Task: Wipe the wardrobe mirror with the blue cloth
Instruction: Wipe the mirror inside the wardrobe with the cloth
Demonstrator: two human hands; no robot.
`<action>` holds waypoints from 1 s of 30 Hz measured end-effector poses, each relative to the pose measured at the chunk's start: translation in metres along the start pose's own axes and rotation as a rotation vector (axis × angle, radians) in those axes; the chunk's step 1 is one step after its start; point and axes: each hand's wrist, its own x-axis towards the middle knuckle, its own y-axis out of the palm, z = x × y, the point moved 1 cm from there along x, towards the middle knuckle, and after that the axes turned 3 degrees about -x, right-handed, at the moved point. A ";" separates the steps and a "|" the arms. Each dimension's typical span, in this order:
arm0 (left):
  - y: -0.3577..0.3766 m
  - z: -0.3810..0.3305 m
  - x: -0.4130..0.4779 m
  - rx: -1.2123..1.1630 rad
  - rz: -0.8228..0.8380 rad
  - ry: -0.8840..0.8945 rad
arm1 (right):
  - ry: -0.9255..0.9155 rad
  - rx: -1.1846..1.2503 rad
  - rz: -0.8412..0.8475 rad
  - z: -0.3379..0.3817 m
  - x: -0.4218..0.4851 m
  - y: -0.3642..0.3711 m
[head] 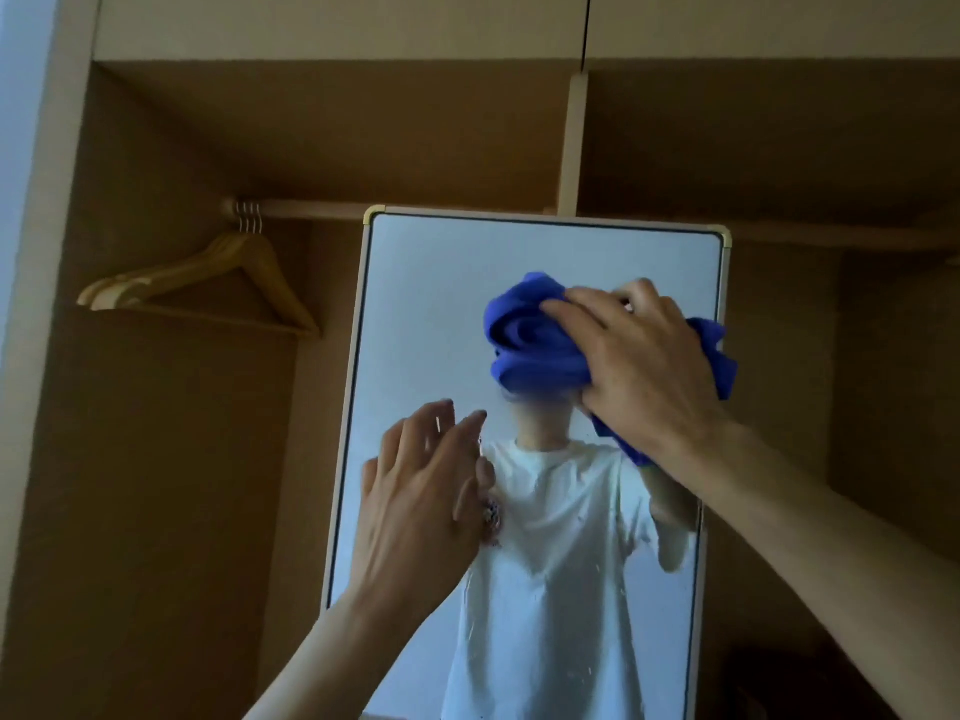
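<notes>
The bunched bright-blue cloth (pixel 535 345) sits against the upper part of the tall white-framed wardrobe mirror (pixel 431 314), gripped by the right hand (pixel 641 356), whose fingers curl over it, forearm reaching in from the lower right. The left hand (pixel 421 501) rests lower against the glass, fingers straight and slightly spread. Pale wooden hangers (pixel 208 283) hang on the rail to the left.

This looks like a bedroom or dressing corner of a home or hotel room (which of the two cannot be told). The view faces an open wooden wardrobe (pixel 156 148) with a hanging rail (pixel 311 209) carrying a few wooden coat hangers (pixel 248 249). An upright divider (pixel 571 142) splits the wardrobe into two bays, closed cupboard doors (pixel 337 23) sit above, and a tall framed mirror (pixel 426 314) stands in front.
</notes>
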 end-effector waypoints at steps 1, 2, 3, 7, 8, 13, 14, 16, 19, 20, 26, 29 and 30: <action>-0.004 0.005 0.002 0.004 -0.011 -0.005 | 0.034 0.001 -0.019 -0.006 0.012 -0.002; -0.008 0.011 0.004 0.002 -0.027 -0.012 | 0.066 -0.001 -0.031 -0.010 0.024 -0.004; -0.011 0.017 0.007 -0.007 -0.040 -0.023 | 0.099 -0.001 -0.038 -0.013 0.034 -0.005; -0.020 0.035 0.016 -0.022 -0.047 -0.013 | 0.152 0.006 -0.045 -0.008 0.045 -0.002; -0.020 0.038 0.018 -0.030 -0.045 -0.010 | 0.144 0.006 -0.043 -0.004 0.041 -0.001; -0.017 0.043 0.024 -0.066 -0.066 -0.043 | 0.010 0.028 0.020 0.039 0.001 0.006; -0.017 0.044 0.023 -0.065 -0.078 -0.040 | -0.025 0.022 0.025 0.047 -0.008 0.008; -0.017 0.046 0.022 -0.056 -0.094 -0.062 | -0.071 -0.003 0.038 0.056 -0.024 0.013; -0.022 0.052 0.026 -0.045 -0.102 -0.096 | -0.076 -0.010 0.043 0.055 -0.029 0.013; -0.024 0.053 0.029 -0.047 -0.090 -0.103 | -0.063 -0.016 0.042 0.053 -0.026 0.012; -0.030 0.053 0.039 -0.044 -0.026 -0.103 | 0.043 -0.071 0.011 0.036 0.015 0.005; -0.030 0.053 0.041 -0.062 -0.014 -0.114 | 0.133 -0.062 -0.021 0.027 0.051 0.003; -0.030 0.054 0.042 -0.063 -0.005 -0.120 | 0.171 -0.055 -0.038 0.026 0.061 0.003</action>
